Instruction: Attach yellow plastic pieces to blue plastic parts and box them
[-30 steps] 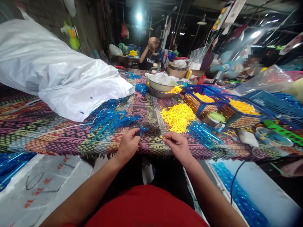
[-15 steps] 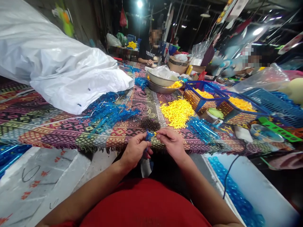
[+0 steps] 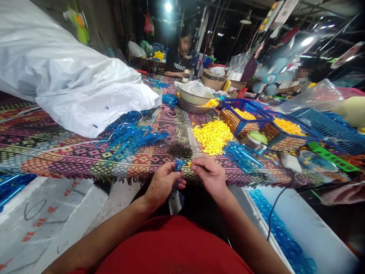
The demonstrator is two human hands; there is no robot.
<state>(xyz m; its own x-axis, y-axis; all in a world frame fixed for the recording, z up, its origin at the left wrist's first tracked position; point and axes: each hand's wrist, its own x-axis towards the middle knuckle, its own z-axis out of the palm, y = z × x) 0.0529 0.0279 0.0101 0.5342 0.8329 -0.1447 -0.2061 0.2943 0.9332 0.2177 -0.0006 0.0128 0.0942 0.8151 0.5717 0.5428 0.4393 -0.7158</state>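
Note:
My left hand [image 3: 163, 185] pinches a shiny blue plastic piece [image 3: 179, 167], with a strip of it hanging below my fingers. My right hand [image 3: 209, 176] holds a tiny yellow piece [image 3: 189, 164] between finger and thumb, right against the top of the blue piece. Just beyond my hands lies a small heap of dark beads [image 3: 180, 150] on the patterned woven tablecloth [image 3: 65, 160]. Further out are a large pile of yellow plastic pieces [image 3: 212, 136] and tangled blue beaded strands [image 3: 131, 137].
A bulging white plastic sack [image 3: 71, 72] covers the table's left side. Blue baskets of yellow pieces [image 3: 242, 118] and a metal bowl [image 3: 189, 102] stand ahead. A co-worker [image 3: 176, 61] sits at the far end, and another person [image 3: 296, 78] sits at right.
My hands have come together from their wider spacing, and the blue piece and yellow piece now meet between them. The view has tilted slightly.

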